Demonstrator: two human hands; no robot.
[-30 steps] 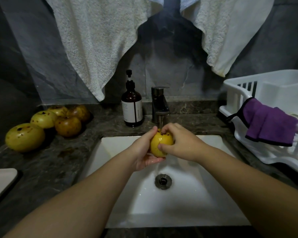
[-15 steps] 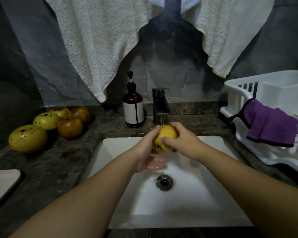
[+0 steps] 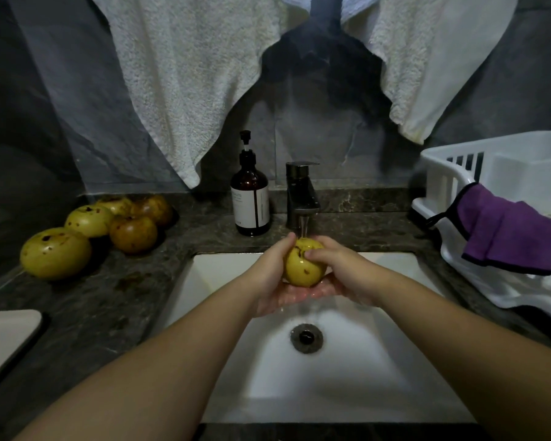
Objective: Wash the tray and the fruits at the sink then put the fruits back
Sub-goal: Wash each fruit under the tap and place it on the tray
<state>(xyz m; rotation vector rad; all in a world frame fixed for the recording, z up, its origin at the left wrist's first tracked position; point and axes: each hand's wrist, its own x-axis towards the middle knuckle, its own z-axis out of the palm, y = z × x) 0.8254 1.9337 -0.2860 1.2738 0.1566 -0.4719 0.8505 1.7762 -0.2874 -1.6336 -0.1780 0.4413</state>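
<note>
Both hands are clamped on one fruit (image 3: 303,265) under the tap (image 3: 300,195), water running straight onto its top now. The left hand (image 3: 272,275) cups it from below, palm up with fingers showing beneath, while the right hand (image 3: 341,270) wraps its far side, thumb across the front. A second ago the right hand sat over the top and hid much of it; now more of the spotted yellow skin faces us, turned in the grip and held a touch lower over the sink (image 3: 357,370), above the drain (image 3: 306,337). Left of the tap, five more fruits (image 3: 56,252) wait on the desk (image 3: 115,300), unmoved. A soap bottle (image 3: 250,198) stands just left of the tap; right of it, the rack (image 3: 503,173) with a purple cloth (image 3: 509,232), as before.
</note>
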